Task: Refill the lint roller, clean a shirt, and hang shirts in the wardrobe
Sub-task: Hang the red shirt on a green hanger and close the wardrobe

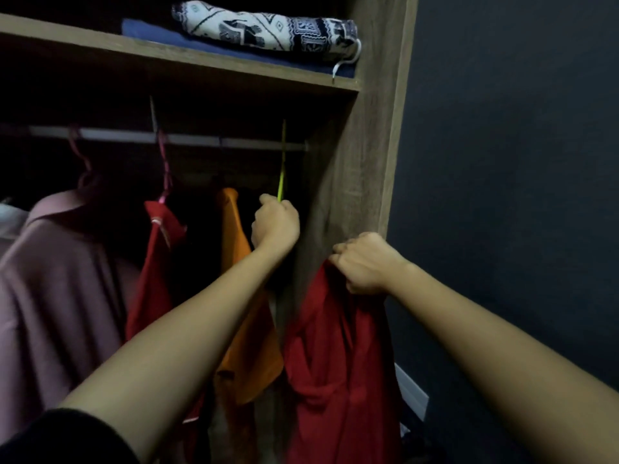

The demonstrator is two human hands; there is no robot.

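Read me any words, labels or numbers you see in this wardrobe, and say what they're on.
None can be read.
The patterned bundle on the top shelf: black shapes only, no sure letters.
The red shirt on the pink hanger: a white mark, too blurred to read.

red shirt (pixel 338 356), orange shirt (pixel 241 296), mauve shirt (pixel 57 296), yellow-green hanger (pixel 282 169), navy-white patterned bundle (pixel 264 28).

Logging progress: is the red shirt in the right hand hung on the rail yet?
Not hung. The right hand grips the red shirt bunched, in front of the side panel, apart from the rail.
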